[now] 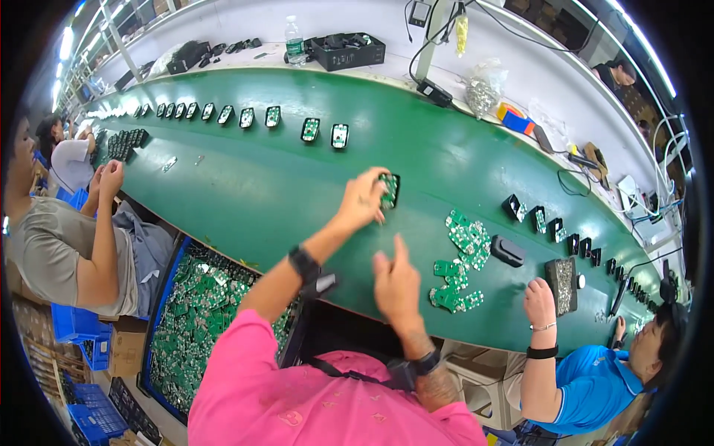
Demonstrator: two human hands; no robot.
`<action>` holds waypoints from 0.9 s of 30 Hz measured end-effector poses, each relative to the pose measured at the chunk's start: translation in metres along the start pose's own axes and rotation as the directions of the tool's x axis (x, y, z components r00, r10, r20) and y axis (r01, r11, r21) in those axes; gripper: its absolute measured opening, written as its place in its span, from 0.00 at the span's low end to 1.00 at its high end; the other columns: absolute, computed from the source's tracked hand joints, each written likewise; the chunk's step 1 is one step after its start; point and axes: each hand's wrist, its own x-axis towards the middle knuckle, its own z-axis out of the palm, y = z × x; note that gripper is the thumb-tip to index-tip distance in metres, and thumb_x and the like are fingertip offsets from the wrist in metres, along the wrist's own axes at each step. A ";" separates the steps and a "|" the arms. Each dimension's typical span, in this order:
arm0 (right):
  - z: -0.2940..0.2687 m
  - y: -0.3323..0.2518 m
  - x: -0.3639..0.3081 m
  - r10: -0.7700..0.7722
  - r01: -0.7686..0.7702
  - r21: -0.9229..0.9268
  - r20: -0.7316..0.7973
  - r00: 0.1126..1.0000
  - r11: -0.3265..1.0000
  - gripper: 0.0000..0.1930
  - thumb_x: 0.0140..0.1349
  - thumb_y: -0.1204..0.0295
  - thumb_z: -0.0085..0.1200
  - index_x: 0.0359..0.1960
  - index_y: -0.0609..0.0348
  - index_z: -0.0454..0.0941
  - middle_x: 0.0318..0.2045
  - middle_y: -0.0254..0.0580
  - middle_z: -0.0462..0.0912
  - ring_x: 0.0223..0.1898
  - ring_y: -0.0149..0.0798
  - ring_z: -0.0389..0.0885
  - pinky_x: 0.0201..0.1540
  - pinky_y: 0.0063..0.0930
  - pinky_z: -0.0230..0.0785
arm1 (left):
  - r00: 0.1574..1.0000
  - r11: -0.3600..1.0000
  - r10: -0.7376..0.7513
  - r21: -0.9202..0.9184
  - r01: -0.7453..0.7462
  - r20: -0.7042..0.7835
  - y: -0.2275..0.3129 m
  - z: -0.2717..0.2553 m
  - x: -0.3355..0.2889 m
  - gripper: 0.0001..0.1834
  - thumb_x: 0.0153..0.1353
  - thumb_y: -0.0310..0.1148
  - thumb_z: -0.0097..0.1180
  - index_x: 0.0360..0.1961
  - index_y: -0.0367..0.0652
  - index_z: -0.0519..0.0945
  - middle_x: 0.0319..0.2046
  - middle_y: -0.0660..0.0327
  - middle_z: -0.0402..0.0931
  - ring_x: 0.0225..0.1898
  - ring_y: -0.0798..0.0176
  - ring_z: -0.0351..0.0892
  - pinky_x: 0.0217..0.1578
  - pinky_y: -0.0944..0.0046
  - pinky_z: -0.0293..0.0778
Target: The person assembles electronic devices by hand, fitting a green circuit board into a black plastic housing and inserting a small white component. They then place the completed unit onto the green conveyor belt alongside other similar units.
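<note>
My left hand (pixel 363 198) is closed on a small black housing with a green circuit board (pixel 390 192) in it, low over the green table. Its fingers grip the housing's left side and cover part of the board. Nearer to me, my right hand (pixel 396 290) is apart from the housing, with the index finger stretched forward and the thumb apart. Nothing shows in it. To its right lies a loose pile of green circuit boards (pixel 468 236), with more boards (pixel 448 286) just nearer. Beyond my left hand stand two black housings with boards (pixel 340 136) in them.
A row of filled housings (pixel 247 117) runs to the far left; black housings (pixel 556 229) line the right. A black case (pixel 508 251) and a speckled block (pixel 561 285) lie near a co-worker's hand (pixel 540 303). A blue-rimmed bin of boards (pixel 197 327) stands below the table's edge.
</note>
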 end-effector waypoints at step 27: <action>0.026 0.010 -0.014 -0.175 0.175 -0.134 0.009 0.984 0.975 0.11 0.59 0.66 0.60 0.41 0.56 0.79 0.32 0.39 0.82 0.33 0.44 0.82 0.32 0.38 0.75 | 0.931 0.509 0.359 0.824 -0.249 0.059 -0.075 -0.056 0.164 0.20 0.62 0.27 0.50 0.54 0.31 0.77 0.57 0.39 0.73 0.59 0.39 0.74 0.60 0.49 0.70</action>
